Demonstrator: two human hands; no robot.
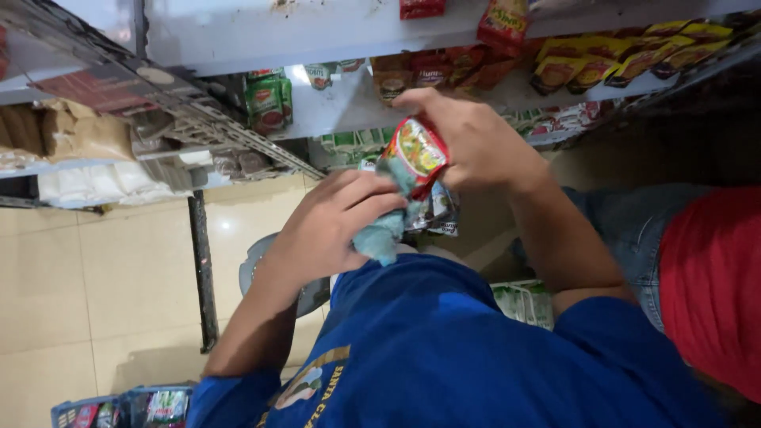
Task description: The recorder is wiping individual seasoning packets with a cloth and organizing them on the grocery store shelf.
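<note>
My right hand [476,143] grips a small sachet packet [418,152], red with green and yellow print, held up in front of the shelves. My left hand [333,226] holds a crumpled teal cloth [384,234] and presses it against the lower side of the packet. Both hands meet just above my blue shirt [444,349]. More sachets [436,212] show behind and below the packet, partly hidden by the cloth.
Grey metal shelves [261,32] carry red and yellow packets [610,59], green packets [268,103], brown bags [83,135] and white packs [103,182]. A black shelf post [202,269] stands on beige floor tiles. A blue basket [119,408] sits bottom left. Jeans and red fabric [713,277] fill the right.
</note>
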